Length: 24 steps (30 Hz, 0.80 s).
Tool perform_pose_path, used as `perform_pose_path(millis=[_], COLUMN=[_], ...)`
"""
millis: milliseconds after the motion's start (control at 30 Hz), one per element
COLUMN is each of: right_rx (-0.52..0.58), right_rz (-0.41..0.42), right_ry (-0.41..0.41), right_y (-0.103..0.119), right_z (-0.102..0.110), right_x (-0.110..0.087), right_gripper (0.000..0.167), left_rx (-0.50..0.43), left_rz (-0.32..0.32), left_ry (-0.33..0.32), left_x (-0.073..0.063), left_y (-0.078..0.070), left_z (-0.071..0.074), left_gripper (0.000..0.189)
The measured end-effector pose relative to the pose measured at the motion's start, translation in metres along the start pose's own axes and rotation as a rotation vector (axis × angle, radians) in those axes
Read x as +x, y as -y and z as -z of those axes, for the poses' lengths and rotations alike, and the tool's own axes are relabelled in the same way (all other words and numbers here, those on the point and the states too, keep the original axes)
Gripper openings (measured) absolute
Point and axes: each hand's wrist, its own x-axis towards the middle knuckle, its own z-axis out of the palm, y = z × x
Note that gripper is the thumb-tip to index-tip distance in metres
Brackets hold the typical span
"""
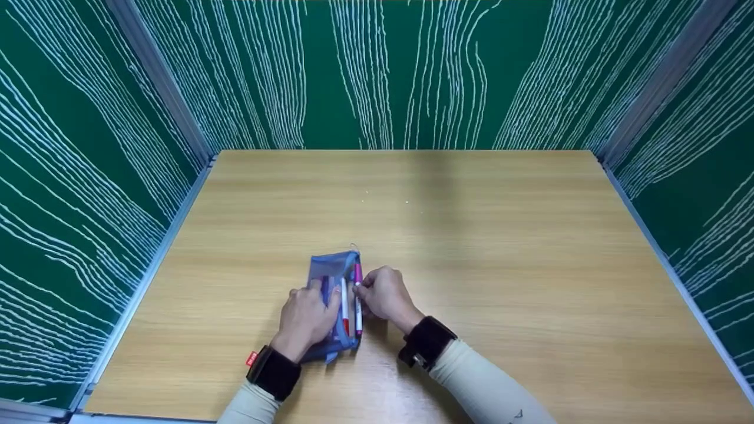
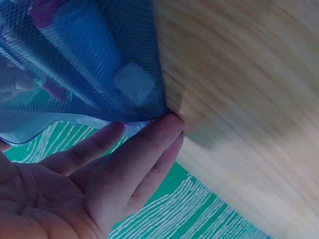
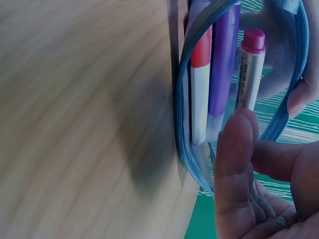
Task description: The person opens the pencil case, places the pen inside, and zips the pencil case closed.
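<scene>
A blue mesh pencil case [image 1: 330,264] lies on the wooden table, its zipped mouth facing right. My left hand [image 1: 306,315] holds it from the left, fingers along its edge and thumb near the opening. With thumb and fingertips, my right hand [image 1: 386,294] pinches a white marker with a pink cap [image 3: 249,74] at the mouth of the case. A red-and-white marker [image 3: 201,84] and a purple marker [image 3: 224,64] sit inside, as the right wrist view shows. More shapes show blurred through the mesh in the left wrist view.
The wooden table [image 1: 500,247] reaches out around the case on all sides. Green panels with white wavy lines [image 1: 400,76] stand at the back, left and right. Several tiny white specks lie on the table beyond the case.
</scene>
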Motion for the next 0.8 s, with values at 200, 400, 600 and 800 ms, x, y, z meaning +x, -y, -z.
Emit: perform_pose_path(millis=[200,400,600,800], right_rx=[-0.068,-0.156,-0.198,-0.266], right_rz=[0.018,0.015,0.004,0.03], right_ry=[-0.001,0.005,0.003,-0.023], right_y=[0.002,0.0,0.001,0.002], right_z=[-0.009,-0.02,-0.026,-0.027], right_x=[0.004,0.005,0.005,0.007], right_gripper=[0.014,0.021,0.023,0.033], left_rx=[-0.01,-0.005,-0.007,-0.005], left_rz=[-0.006,0.001,-0.009,-0.009], left_ry=[-0.01,0.004,0.002,0.006], left_x=[0.0,0.001,0.001,0.001], left_y=[0.0,0.0,-0.001,-0.001], left_z=[0.0,0.0,0.0,0.001], left_gripper=[0.056,0.06,0.06,0.062])
